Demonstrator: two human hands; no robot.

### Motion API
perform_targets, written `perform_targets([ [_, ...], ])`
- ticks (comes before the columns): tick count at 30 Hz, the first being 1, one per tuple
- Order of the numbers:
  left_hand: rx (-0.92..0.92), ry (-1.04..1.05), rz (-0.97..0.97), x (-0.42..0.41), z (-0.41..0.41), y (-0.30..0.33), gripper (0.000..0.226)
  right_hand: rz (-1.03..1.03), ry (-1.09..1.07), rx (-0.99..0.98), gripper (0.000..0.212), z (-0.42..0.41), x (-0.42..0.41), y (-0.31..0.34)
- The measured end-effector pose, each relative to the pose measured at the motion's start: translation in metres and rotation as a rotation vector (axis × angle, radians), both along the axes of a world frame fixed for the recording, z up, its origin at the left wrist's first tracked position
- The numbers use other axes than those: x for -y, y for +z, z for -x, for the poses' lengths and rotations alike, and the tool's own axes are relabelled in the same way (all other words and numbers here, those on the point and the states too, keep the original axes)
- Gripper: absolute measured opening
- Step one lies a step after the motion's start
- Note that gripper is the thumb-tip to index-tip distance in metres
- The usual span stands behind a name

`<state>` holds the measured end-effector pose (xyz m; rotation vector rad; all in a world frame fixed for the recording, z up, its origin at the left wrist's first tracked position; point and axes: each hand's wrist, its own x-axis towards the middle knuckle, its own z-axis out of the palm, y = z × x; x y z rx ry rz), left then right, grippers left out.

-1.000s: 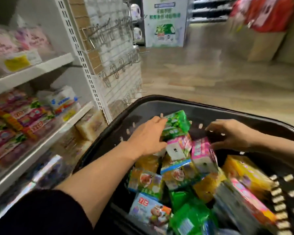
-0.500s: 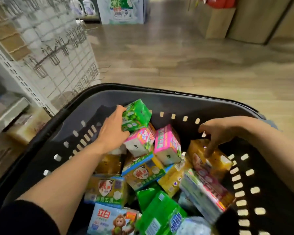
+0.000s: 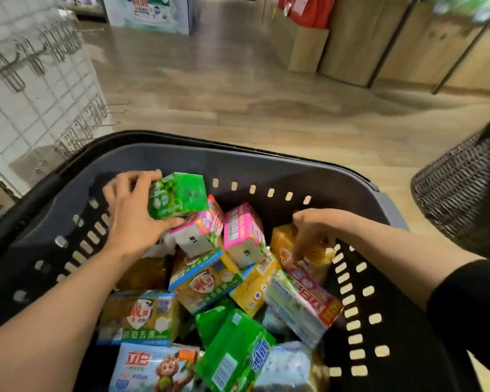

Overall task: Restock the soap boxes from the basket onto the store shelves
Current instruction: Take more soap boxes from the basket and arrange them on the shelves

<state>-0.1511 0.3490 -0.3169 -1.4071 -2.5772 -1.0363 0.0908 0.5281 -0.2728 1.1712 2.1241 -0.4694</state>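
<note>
Right hand (image 3: 309, 230) lowered onto yellow box (image 3: 320, 250), glossy wrap

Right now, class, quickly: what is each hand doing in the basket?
Left hand: grips the green soap box, thumb beneath it, fingers over its top.
Right hand: fingers curled down onto the yellow soap box; a firm grip cannot be told.

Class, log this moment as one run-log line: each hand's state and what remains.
left hand grips green soap box | right hand fingers on yellow soap box | basket full | nothing shelved yet
</note>
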Motion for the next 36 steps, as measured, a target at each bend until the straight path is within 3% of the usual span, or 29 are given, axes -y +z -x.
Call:
perform_targets([
  [6,0.06,0.055,-0.186,0.004,-0.007,0.046,0.073,-0.055,-0.062,-0.188,0.043,-0.012,-0.011,0.042],
  [8,0.162,0.076,-0.247,0.01,-0.007,0.07,0.077,-0.058,-0.074,-0.327,0.05,-0.023,-0.016,0.064],
  [11,0.313,0.045,-0.318,0.031,-0.007,0.1,0.082,0.134,-0.141,-0.605,0.065,-0.029,-0.014,0.1],
  [13,0.312,0.046,-0.317,0.052,-0.004,0.114,0.066,0.227,-0.098,-0.746,0.071,-0.022,-0.007,0.124],
  [20,0.19,0.288,-0.33,0.169,0.011,0.15,0.063,0.596,0.188,-0.999,0.051,0.071,0.053,0.167],
  [24,0.051,0.541,-0.323,0.266,0.002,0.168,0.061,0.822,0.306,-1.046,0.043,0.137,0.121,0.176],
  [28,-0.028,0.806,-0.321,0.371,-0.026,0.176,0.079,0.939,0.474,-1.029,0.08,0.193,0.206,0.183],
  [32,-0.113,1.11,-0.298,0.466,-0.073,0.174,0.086,1.085,0.612,-0.952,0.056,0.226,0.305,0.19],
  [36,-0.101,1.337,-0.303,0.542,-0.126,0.16,0.105,1.074,0.817,-0.918,0.081,0.233,0.409,0.19],
])
